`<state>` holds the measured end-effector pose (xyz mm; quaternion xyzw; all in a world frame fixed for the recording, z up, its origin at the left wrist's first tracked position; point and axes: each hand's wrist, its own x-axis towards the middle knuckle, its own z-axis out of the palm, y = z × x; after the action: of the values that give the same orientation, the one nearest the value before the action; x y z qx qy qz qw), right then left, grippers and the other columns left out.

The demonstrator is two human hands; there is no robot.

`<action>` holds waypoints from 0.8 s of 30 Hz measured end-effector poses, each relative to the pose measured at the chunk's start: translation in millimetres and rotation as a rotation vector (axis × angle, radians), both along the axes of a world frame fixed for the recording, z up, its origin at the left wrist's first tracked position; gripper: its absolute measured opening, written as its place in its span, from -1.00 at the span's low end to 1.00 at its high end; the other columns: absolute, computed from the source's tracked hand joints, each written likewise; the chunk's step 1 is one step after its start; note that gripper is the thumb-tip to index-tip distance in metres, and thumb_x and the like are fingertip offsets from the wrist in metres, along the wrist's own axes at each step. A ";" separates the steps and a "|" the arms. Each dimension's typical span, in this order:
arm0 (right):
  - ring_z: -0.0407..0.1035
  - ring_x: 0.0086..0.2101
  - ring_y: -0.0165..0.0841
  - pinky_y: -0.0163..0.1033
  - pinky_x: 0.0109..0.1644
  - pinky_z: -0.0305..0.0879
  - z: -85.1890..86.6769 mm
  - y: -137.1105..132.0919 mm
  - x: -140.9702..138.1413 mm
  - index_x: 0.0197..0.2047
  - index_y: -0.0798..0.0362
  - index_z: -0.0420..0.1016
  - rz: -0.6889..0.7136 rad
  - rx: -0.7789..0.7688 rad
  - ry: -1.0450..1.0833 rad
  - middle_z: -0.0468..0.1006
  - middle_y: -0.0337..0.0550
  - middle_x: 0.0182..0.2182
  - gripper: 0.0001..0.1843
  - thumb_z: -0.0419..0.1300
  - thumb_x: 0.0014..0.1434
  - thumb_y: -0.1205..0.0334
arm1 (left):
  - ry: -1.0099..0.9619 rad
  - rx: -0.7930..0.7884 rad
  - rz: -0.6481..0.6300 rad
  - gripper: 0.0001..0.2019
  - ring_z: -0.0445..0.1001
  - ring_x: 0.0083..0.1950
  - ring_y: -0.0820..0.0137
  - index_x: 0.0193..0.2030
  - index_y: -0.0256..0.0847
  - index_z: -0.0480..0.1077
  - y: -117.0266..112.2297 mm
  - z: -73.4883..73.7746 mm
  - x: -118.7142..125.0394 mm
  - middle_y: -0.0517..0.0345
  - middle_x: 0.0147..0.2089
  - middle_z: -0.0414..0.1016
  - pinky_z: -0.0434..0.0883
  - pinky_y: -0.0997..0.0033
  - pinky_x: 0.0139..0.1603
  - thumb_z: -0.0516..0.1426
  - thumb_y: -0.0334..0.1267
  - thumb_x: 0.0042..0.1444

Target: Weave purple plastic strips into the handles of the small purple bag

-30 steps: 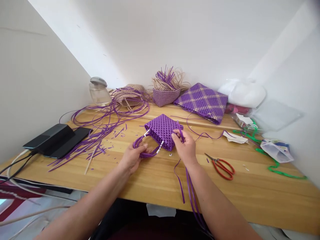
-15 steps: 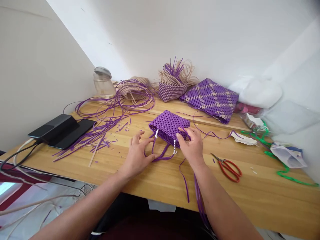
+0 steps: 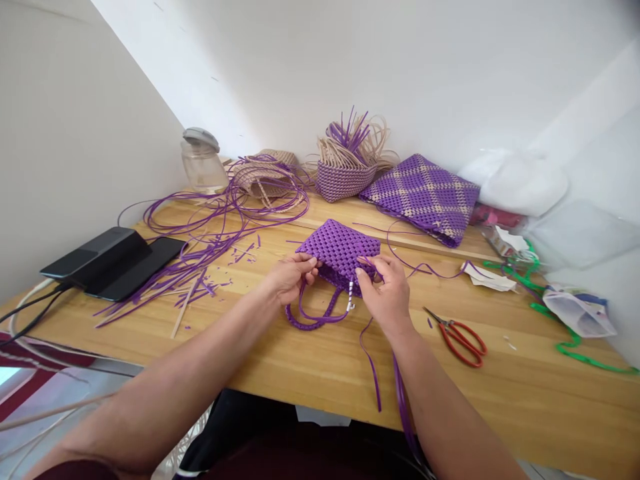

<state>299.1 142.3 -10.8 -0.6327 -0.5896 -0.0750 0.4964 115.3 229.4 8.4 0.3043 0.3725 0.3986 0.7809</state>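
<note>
A small purple woven bag point(image 3: 341, 248) lies on the wooden table, its opening toward me. One purple handle point(image 3: 306, 323) loops out at the front, and a white-wrapped strand point(image 3: 351, 295) shows at the bag's right side. At the left corner of the opening, my left hand point(image 3: 294, 277) pinches the bag's edge and covers the white piece there. My right hand point(image 3: 386, 285) is closed at the right corner, with a purple strip between thumb and forefinger. More purple strips point(image 3: 403, 393) hang below the right wrist over the table's front edge.
Red-handled scissors point(image 3: 461, 340) lie to the right. Purple cord coils point(image 3: 235, 207) and cut scraps spread on the left, near a black phone point(image 3: 135, 268). Behind stand a lidded jar point(image 3: 203, 167), a part-woven basket point(image 3: 345, 180) and a larger purple-and-beige bag point(image 3: 425, 197).
My left hand has moved up from the handle loop to the bag's left corner and closed on the edge. The right hand stays at the right corner.
</note>
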 end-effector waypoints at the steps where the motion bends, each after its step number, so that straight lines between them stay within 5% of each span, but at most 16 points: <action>1: 0.42 -0.09 -0.21 -0.08 0.03 0.38 0.0 0.1 0.6 -0.09 0.03 0.62 0.000 -0.002 -0.002 0.52 -0.03 -0.16 -0.76 0.22 0.17 0.23 | 0.001 -0.020 0.003 -0.80 0.38 -0.55 0.62 -0.43 -0.34 0.35 -3.8 -2.6 2.4 0.06 -0.39 0.47 0.28 0.73 -0.63 0.09 -0.65 0.15; 9: 0.42 -0.12 -0.22 -0.07 0.03 0.37 2.6 1.1 3.3 -0.11 0.02 0.62 -0.010 -0.013 0.061 0.55 -0.06 -0.17 -0.77 0.19 0.20 0.25 | 0.025 0.030 -0.035 -0.87 0.46 -0.46 0.58 -0.34 -0.35 0.41 -28.7 -9.6 7.9 -0.03 -0.23 0.56 0.36 0.68 -0.54 0.09 -0.54 0.21; 13: 0.42 -0.15 -0.24 -0.11 -0.02 0.36 6.8 -1.8 0.8 -0.05 0.06 0.57 0.017 -0.017 0.094 0.54 -0.04 -0.14 -0.74 0.13 0.29 0.19 | 0.231 0.101 -0.192 -0.81 0.54 -0.39 0.39 -0.29 -0.31 0.45 -22.9 -3.9 -2.7 -0.09 -0.24 0.59 0.49 0.42 -0.35 0.10 -0.24 0.27; 16: 0.40 -0.13 -0.26 -0.13 0.01 0.30 11.7 -6.0 -1.5 -0.09 0.05 0.56 0.025 -0.021 0.140 0.55 -0.07 -0.18 -0.69 0.01 0.38 0.14 | 0.633 0.405 -0.322 -0.57 0.48 -0.46 0.33 -0.47 -0.26 0.46 -15.9 5.3 -16.7 -0.01 -0.46 0.53 0.38 0.38 -0.41 0.08 0.05 0.24; 19: 0.34 -0.39 -0.36 -0.23 -0.26 0.25 17.9 -10.9 -5.5 -0.18 0.04 0.54 0.120 -0.106 0.365 0.44 -0.20 -0.44 -0.60 -0.04 0.41 0.02 | 0.971 0.829 -0.084 -0.55 0.42 -0.46 0.32 -0.58 -0.21 0.42 -15.1 15.4 -24.0 0.09 -0.59 0.42 0.26 0.40 -0.42 0.15 0.10 0.14; 21: 0.16 -0.55 -0.43 -0.29 -0.45 0.10 22.4 -13.6 -10.9 -0.23 0.05 0.51 0.282 -0.189 0.579 0.28 -0.30 -0.56 -0.57 -0.02 0.39 -0.08 | 0.827 0.914 -0.020 -0.66 0.46 -0.35 0.31 -0.41 -0.20 0.53 -21.6 21.0 -19.9 0.09 -0.44 0.53 0.30 0.40 -0.35 0.17 0.05 0.14; 24: 0.03 -0.60 -0.48 -0.31 -0.53 -0.04 29.1 -18.1 -25.3 -0.35 0.06 0.41 0.545 -0.363 0.761 0.21 -0.34 -0.60 -0.54 0.05 0.33 -0.16 | 0.378 0.794 -0.226 -0.61 0.51 -0.26 0.34 -0.03 -0.22 0.54 -41.1 27.3 -2.2 0.05 -0.21 0.61 0.39 0.39 -0.24 0.20 0.00 0.12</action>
<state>273.8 124.1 18.3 -0.5142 -0.5142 0.3972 0.5599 113.1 188.3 35.7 0.6865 0.2913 0.3602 0.5605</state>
